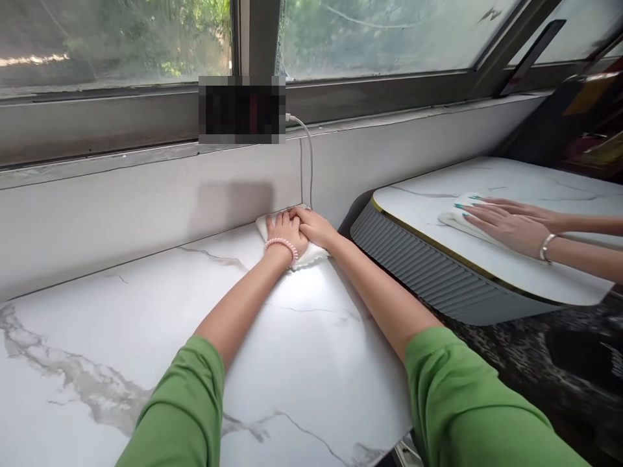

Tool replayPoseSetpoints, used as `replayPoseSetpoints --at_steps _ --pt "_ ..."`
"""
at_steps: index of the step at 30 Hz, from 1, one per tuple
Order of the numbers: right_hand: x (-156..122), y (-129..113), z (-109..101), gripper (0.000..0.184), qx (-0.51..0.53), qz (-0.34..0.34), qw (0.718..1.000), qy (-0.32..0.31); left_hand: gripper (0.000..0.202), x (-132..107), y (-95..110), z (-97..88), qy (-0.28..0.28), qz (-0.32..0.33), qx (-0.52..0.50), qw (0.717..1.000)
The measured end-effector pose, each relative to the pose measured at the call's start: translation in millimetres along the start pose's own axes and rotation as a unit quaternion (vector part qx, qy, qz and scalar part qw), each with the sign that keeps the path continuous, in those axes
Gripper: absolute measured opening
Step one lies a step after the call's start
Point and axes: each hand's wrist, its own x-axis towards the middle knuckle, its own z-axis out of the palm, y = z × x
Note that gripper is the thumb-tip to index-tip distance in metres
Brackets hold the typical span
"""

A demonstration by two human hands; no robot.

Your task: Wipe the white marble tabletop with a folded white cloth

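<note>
Both my arms reach forward in green sleeves over a white marble-patterned tabletop [146,311]. My left hand [286,232], with a pink bead bracelet on the wrist, lies flat on a white cloth [307,257] at the table's far corner by the wall. My right hand [314,225] rests beside it, fingers overlapping the left hand, pressing on the same cloth. The fingers of both hands are stretched out flat.
A white cable [307,155] hangs down the wall behind the cloth. To the right stands a second marble-top table [487,259] with a ribbed grey edge, where another person's hands [506,220] press a white cloth [455,217]. A window [365,32] runs above.
</note>
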Motion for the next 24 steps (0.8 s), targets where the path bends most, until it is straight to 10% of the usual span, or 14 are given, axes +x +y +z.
replayPoseSetpoints --at_steps 13,24 --pt "-24.3 -9.7 -2.6 0.038 0.009 -0.020 1.000 -0.007 0.051 -26.1 5.7 -1.8 -0.004 -0.011 0.024 1.000" --pt "-152.2 -37.2 -20.8 0.052 -0.029 -0.014 0.999 0.012 0.054 -122.2 58.6 -11.9 -0.030 0.070 0.033 0.997"
